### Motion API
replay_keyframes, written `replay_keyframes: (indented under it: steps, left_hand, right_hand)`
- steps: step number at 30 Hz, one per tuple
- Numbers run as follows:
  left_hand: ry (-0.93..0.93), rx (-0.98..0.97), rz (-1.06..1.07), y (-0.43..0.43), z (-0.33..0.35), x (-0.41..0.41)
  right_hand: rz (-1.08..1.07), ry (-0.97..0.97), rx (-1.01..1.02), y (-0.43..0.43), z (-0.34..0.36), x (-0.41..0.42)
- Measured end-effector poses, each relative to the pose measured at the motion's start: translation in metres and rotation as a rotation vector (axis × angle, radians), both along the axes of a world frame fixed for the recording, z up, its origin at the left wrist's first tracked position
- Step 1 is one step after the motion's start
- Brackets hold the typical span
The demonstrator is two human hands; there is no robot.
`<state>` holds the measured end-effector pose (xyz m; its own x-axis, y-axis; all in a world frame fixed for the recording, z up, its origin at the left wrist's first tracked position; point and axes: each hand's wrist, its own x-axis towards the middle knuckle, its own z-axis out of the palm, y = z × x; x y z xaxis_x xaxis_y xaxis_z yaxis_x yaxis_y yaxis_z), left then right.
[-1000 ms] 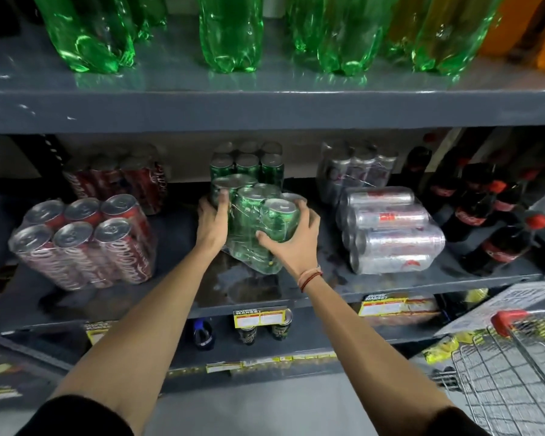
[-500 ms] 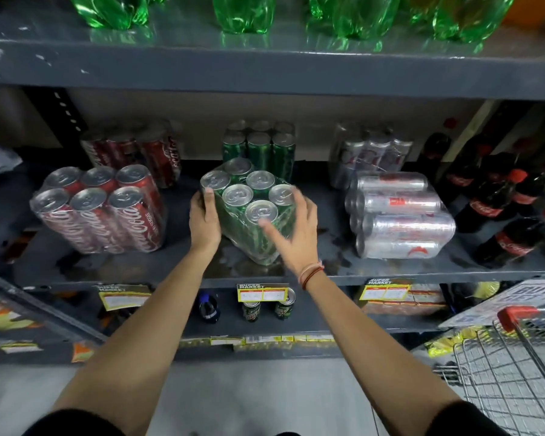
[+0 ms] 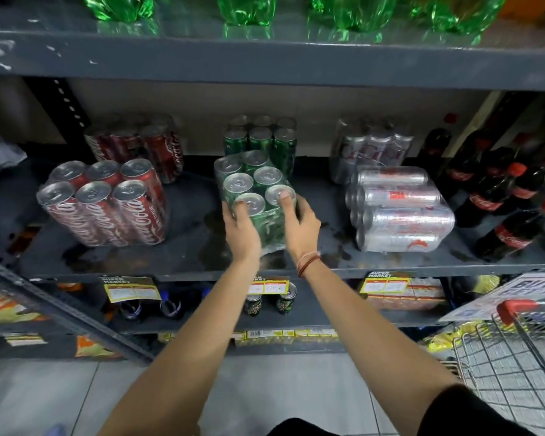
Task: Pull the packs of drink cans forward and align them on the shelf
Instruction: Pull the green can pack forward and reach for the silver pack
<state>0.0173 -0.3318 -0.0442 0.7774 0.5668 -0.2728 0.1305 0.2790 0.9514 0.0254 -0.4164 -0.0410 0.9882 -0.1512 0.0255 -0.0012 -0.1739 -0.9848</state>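
A shrink-wrapped pack of green cans (image 3: 252, 187) stands upright in the middle of the grey shelf (image 3: 186, 256). My left hand (image 3: 241, 229) grips its front left corner, thumb on a can top. My right hand (image 3: 301, 226) holds the front right side, with a finger on another can top. A red cola pack (image 3: 104, 204) stands upright to the left. A silver pack (image 3: 397, 209) lies on its side to the right. Behind them stand a second red pack (image 3: 139, 146), a green pack (image 3: 261, 138) and a silver pack (image 3: 368, 149).
Dark cola bottles (image 3: 497, 196) crowd the shelf's right end. Green bottles (image 3: 246, 9) fill the shelf above. Price tags (image 3: 131, 289) hang on the shelf edge, with cans (image 3: 254, 305) on the lower shelf. A wire shopping cart (image 3: 516, 354) stands at lower right.
The green pack went from tilted to upright. Both hands slid from its sides to its front corners, fingers now resting on the can tops.
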Motion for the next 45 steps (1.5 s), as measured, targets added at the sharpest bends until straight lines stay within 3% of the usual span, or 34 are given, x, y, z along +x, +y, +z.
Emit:
replay_keyframes:
  steps: [3, 6, 9, 12, 19, 24, 28, 34, 36, 39, 42, 45]
  left_hand:
    - [0.007, -0.110, -0.086, 0.043, -0.006, 0.020]
    - [0.057, -0.097, -0.136, 0.074, -0.014, 0.043]
    - [0.143, -0.061, 0.005, 0.075, 0.008, 0.035]
    - [0.020, -0.062, 0.097, 0.041, 0.016, 0.005]
    - [0.019, 0.149, -0.003, 0.006, -0.001, -0.003]
    - [0.021, 0.195, -0.205, 0.048, 0.005, 0.009]
    - [0.075, 0.218, -0.361, 0.080, 0.016, 0.020]
    - [0.121, 0.167, -0.320, 0.083, 0.018, 0.018]
    - [0.105, 0.271, -0.197, 0.073, 0.019, 0.017]
    - [0.045, 0.680, -0.084, 0.051, 0.030, 0.016]
    - [-0.038, 1.018, -0.113, 0.015, 0.050, 0.021]
    - [-0.138, 1.161, -0.209, -0.031, 0.066, 0.028]
  right_hand:
    - [-0.094, -0.050, -0.090, 0.026, -0.013, -0.030]
    - [-0.072, -0.052, -0.109, 0.040, -0.013, -0.048]
    - [-0.126, -0.078, -0.052, 0.026, -0.003, -0.035]
    - [-0.216, -0.171, -0.084, 0.000, 0.008, 0.008]
    - [0.181, 0.265, -0.001, -0.024, 0.029, 0.067]
    - [-0.075, 0.112, 0.013, 0.000, 0.013, 0.036]
    - [-0.255, 0.123, -0.075, 0.024, 0.004, 0.015]
    - [-0.150, 0.141, -0.033, 0.011, 0.004, 0.015]
    - [-0.144, 0.085, 0.029, -0.007, 0.009, 0.015]
    - [-0.302, -0.143, 0.052, -0.049, 0.018, 0.015]
    - [-0.489, -0.342, -0.040, -0.105, 0.020, 0.015]
    - [-0.700, -0.365, -0.121, -0.161, 0.012, 0.015]
